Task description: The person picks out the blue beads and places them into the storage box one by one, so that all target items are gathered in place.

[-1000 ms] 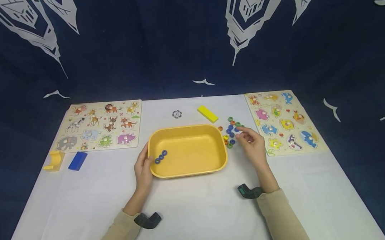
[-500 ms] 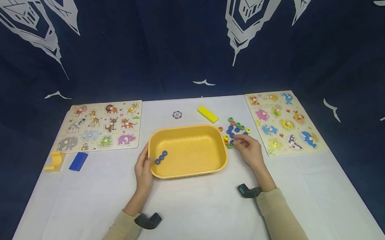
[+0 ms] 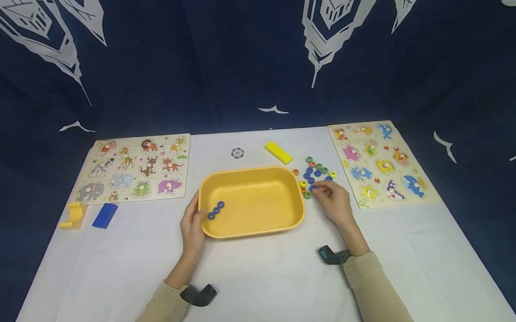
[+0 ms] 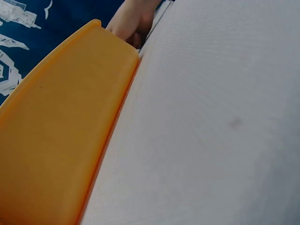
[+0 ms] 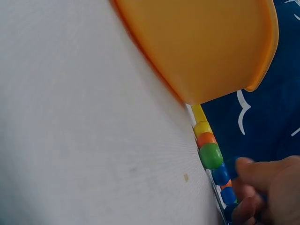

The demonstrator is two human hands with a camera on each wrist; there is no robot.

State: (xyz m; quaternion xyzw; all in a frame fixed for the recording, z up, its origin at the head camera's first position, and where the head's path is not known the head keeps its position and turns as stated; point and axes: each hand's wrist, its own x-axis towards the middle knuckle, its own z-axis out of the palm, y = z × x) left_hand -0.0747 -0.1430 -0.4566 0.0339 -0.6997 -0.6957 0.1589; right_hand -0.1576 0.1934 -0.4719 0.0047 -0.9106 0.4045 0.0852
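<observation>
My left hand grips the left end of a yellow tray, with the thumb at its rim. Three blue beads lie in a slanting row inside the tray, near that hand. Right of the tray, my right hand pinches a blue bead between thumb and fingertips. In the right wrist view this bead shows partly behind the thumb. Around the fingertips lie several loose beads, among them a green bead, an orange bead and a yellow bead.
An animal puzzle board lies at the back left, a sea-creature puzzle board at the right. Behind the tray are a round chip and a yellow block. A blue block and a curved yellow block sit left.
My right hand has moved from the back of the bead group toward its front and left, and now pinches a blue bead, slightly raised. My left hand and the tray have stayed put.
</observation>
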